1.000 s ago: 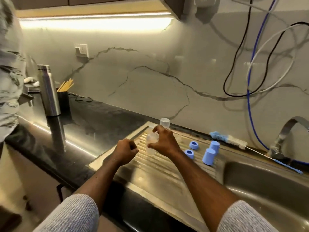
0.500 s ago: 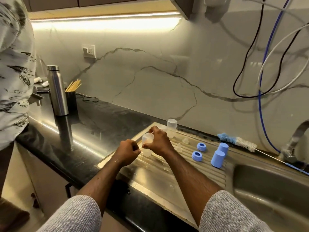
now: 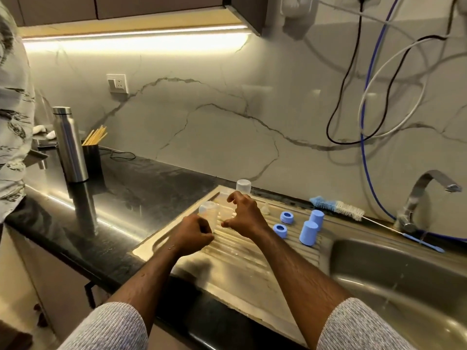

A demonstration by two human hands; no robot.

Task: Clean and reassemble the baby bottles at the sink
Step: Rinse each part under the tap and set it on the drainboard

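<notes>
Hovering over the ribbed drainboard (image 3: 252, 251), the right hand (image 3: 246, 216) has its fingers spread and half-curled, gripping nothing, just beside a clear bottle (image 3: 210, 213) standing upright there. The left hand (image 3: 193, 234) is curled into a loose fist touching that bottle's near side, though I cannot tell whether it actually grips it. A second clear bottle (image 3: 243, 187) stands behind, its lower part hidden by the right hand's fingers.
</notes>
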